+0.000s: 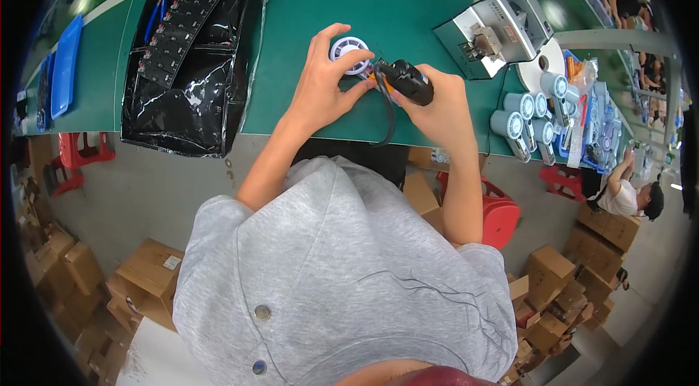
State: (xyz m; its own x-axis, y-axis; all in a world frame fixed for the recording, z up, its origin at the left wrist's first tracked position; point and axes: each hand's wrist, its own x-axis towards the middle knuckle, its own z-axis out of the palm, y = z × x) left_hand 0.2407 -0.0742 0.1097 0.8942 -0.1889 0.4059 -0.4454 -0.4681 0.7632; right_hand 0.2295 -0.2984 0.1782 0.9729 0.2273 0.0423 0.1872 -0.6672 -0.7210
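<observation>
My 2 hands at the green bench

My left hand (320,87) pinches a round white spool (351,51); my right hand (437,105) grasps a boxy black plastic part (408,80).

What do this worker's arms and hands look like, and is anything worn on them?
Both forearms are bare from the elbows down. The left hand and right hand carry no gloves, and no rings, watch or wristband show. The only clothing is a light grey short-sleeved top, loose-fitting, with two round metal snap buttons down its front.
</observation>
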